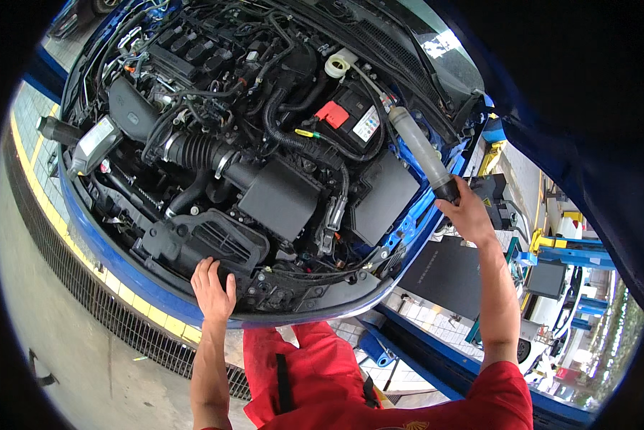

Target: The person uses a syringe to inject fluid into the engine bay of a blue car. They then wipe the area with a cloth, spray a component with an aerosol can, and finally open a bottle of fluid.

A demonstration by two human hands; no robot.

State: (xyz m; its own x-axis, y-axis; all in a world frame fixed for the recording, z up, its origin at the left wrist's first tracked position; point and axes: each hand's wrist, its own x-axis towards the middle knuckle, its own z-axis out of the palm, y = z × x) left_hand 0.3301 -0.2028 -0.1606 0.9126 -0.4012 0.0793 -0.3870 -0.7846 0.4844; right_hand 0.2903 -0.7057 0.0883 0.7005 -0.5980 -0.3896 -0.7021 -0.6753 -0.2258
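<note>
My right hand grips the dark end of a fluid syringe, a long translucent cylinder slanting over the right side of an open engine bay. From its far tip a thin hose runs toward the pale fluid reservoir near the windscreen base; I cannot tell whether its end is inside. My left hand lies with fingers stretched out on the front edge of the bay, by the black plastic intake duct. Nothing shows in it.
Beside the syringe sits the battery with a red terminal cover. The black air filter box and ribbed intake hose fill the middle. The raised bonnet hangs at the right. Blue lift parts and a floor grating lie below.
</note>
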